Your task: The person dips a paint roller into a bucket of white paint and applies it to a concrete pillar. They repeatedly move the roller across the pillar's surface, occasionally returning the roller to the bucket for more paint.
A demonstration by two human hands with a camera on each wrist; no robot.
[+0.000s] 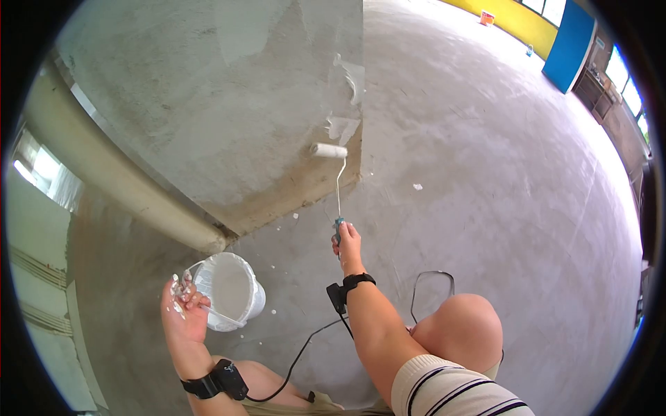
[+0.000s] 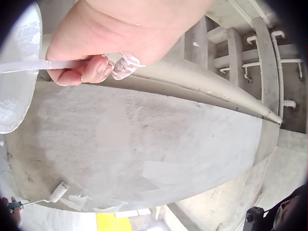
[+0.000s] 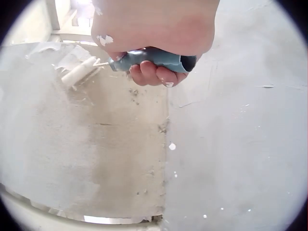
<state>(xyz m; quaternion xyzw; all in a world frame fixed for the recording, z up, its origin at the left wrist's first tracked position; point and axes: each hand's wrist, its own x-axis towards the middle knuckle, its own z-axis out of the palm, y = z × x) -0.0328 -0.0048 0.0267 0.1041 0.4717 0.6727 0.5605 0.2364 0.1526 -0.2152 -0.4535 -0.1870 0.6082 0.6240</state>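
In the head view the right hand grips the blue handle of a paint roller, fingers curled round it in the right wrist view. The white roller sleeve lies against the lower part of a grey wall, near its right edge, below patches of wet white coating. The left hand, spotted with white, holds the bail handle of a white bucket, fingers curled round it in the left wrist view. The bucket, tilted, has pale material inside.
A thick pale pipe runs along the wall's left side down to the floor. A black cable trails between the person's bent knees. Far off stand an orange-and-white bucket and a blue panel.
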